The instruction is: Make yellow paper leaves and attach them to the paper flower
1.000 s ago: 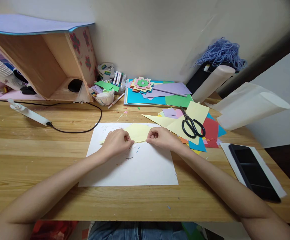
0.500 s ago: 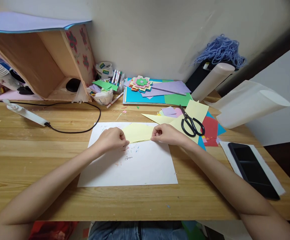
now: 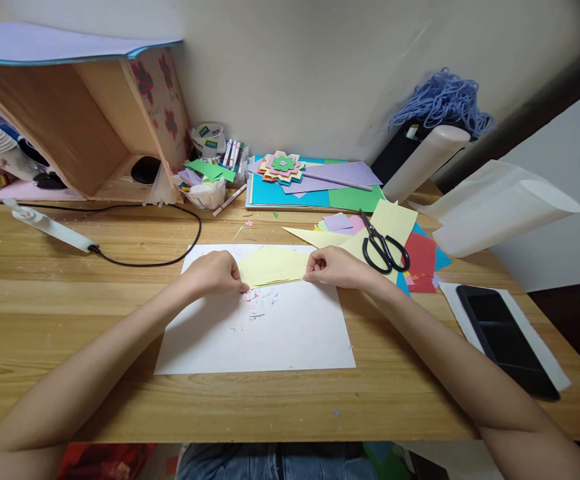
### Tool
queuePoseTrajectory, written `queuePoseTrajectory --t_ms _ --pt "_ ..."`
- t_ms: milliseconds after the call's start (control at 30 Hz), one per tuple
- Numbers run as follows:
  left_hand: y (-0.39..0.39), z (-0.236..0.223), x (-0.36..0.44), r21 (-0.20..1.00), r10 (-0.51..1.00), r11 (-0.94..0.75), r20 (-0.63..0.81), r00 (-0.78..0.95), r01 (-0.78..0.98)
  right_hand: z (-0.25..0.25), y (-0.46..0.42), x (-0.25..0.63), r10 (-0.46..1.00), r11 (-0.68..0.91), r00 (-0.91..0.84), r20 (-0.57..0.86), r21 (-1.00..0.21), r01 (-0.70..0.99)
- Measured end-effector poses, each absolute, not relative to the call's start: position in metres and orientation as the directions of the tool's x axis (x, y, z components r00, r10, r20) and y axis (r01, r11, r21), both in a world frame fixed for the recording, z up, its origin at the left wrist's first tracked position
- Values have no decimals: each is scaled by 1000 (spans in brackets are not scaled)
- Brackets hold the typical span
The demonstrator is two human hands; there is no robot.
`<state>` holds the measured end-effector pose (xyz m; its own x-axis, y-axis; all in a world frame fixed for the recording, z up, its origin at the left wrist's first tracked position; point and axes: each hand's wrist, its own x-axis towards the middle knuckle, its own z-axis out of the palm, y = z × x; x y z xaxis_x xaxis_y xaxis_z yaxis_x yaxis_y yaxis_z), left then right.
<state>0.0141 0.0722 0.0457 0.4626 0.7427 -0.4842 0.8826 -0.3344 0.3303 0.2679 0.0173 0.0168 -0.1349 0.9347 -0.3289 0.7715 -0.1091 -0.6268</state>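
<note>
A folded piece of pale yellow paper [image 3: 274, 267] lies over the white sheet [image 3: 265, 340], its layered edge facing me. My left hand [image 3: 219, 272] is closed on its left end, thumb and fingers pinching the near corner. At the other end my right hand [image 3: 331, 265] pinches the paper between thumb and forefinger. Small coloured pen marks show on the white sheet just below the yellow paper. To the right of my right hand, black-handled scissors [image 3: 384, 250] rest on yellow paper offcuts [image 3: 395, 220].
A layered paper flower [image 3: 283, 167] sits on coloured sheets [image 3: 265, 193] at the back. Markers [image 3: 233, 153] and a basket of scraps [image 3: 207, 195] stand left of it. A phone [image 3: 505, 340] lies at right; a black cable [image 3: 155, 265] loops at left.
My left hand has slid a little to the left along the yellow paper, so more of the paper shows between my hands. My right hand has barely moved.
</note>
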Motion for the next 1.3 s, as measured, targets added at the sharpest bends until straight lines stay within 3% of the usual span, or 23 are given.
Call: queuePoseTrajectory --t_ms 567,1000,1300 --pt "85 50 3 151 731 -385 -553 401 910 17 23 284 913 -160 -119 -390 -612 774" --pt "86 53 -4 98 754 -441 -499 427 892 14 28 299 895 -163 -149 -421 -618 769" --pt "90 50 -9 161 725 -456 -504 470 875 15 30 300 887 -150 -170 -430 -616 774"
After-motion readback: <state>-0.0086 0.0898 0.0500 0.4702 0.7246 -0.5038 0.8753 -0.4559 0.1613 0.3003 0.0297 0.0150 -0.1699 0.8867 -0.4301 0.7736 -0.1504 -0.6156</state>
